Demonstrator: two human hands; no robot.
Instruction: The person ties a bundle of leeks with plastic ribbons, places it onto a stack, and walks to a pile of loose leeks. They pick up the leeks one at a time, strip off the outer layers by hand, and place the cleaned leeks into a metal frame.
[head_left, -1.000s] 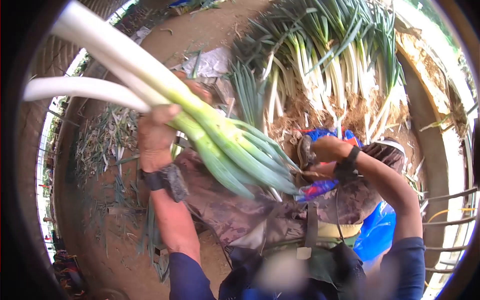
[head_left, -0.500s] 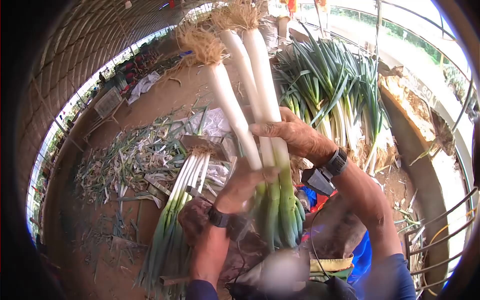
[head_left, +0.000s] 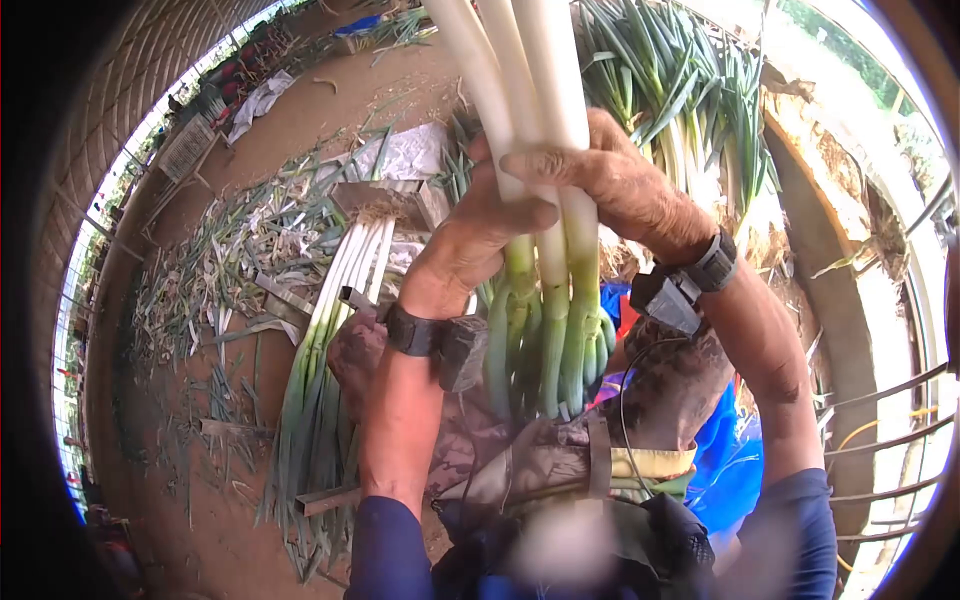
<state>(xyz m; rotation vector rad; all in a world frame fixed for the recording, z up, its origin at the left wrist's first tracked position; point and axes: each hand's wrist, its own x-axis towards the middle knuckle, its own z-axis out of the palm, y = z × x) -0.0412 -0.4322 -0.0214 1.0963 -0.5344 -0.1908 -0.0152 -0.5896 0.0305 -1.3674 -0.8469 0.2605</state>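
Three thick green onions [head_left: 540, 90] stand upright before me, white shafts up and trimmed green ends down. Their root ends are out of view past the top edge. My right hand [head_left: 630, 185] is closed around the shafts from the right, its thumb across the front. From the left, my left hand [head_left: 480, 225] wraps the same stalks just below, its thumb near the right one. Both wrists carry dark straps with small boxes. Below the hands, the green parts hang above my lap. Fingers behind the stalks are hidden.
A bundle of green onions [head_left: 345, 290] leans at left against a metal rest [head_left: 430, 205]. Leaf trimmings [head_left: 230, 270] litter the ground further left. At the upper right stand more green onions [head_left: 665, 90] beside a low concrete edge [head_left: 825, 260]. Curved metal bars [head_left: 890, 445] are at right.
My left hand has moved up the stalks to just beside my right hand. The left stalk now lies against the other two. The roots have passed out of view.
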